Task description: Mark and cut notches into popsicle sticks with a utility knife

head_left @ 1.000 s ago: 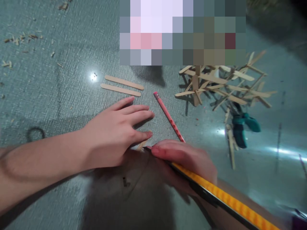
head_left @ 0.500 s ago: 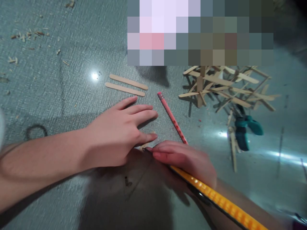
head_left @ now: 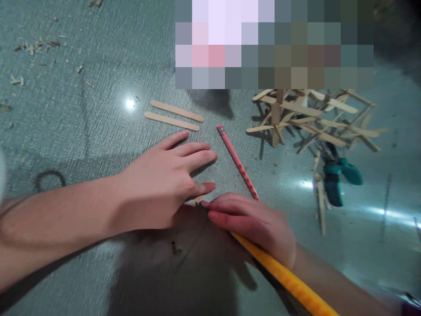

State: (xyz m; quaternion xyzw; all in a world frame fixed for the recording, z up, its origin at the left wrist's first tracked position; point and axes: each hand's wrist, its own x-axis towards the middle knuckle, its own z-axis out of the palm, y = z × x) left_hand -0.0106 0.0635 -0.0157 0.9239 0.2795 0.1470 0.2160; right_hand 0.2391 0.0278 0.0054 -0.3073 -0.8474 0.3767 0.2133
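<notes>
My left hand [head_left: 167, 171] lies open with its fingers spread on the table; the thumb presses down near a small pale craft stick [head_left: 198, 200], mostly hidden beneath the hand. Closed round a yellow utility knife [head_left: 283, 270], my right hand [head_left: 256, 224] holds the dark tip against that stick, just beside the left thumb. The knife's long handle slants toward the lower right of the view. A pink pencil [head_left: 237, 161] rests just beyond my right hand. Two craft sticks [head_left: 174, 116] lie side by side above my left fingertips.
A lattice of joined craft sticks [head_left: 305, 116] stands at the upper right. Below it lie a teal-handled tool [head_left: 333, 180] and a broken stick [head_left: 320, 204]. Wood shavings [head_left: 37, 46] are scattered over the grey table [head_left: 108, 74] at the upper left. A blurred-out area covers the top.
The utility knife's handle has swung a little to the left and down at its near end. My right hand has shifted slightly, while my left hand stays in place.
</notes>
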